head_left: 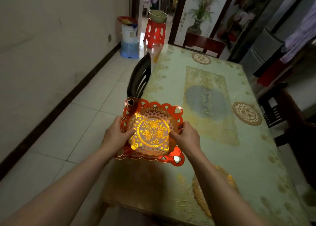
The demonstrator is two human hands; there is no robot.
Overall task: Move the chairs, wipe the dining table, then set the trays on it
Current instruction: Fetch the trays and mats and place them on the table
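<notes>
While above the patterned dining table's (213,140) left edge: our left hand (116,135) and right hand (187,137), fingers curled, gripping the red-and-gold lace-edged round tray (152,131).

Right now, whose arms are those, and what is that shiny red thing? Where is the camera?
The camera sits on a person's head and looks down, so the arms are that person's own. The left hand and the right hand grip a red tray with gold patterns from both sides, at the near left edge of the dining table. The table wears a patterned cover with round lace mats. A dark chair stands at its left side, another chair at the far end. Behind, a red stool holds a basin.
</notes>
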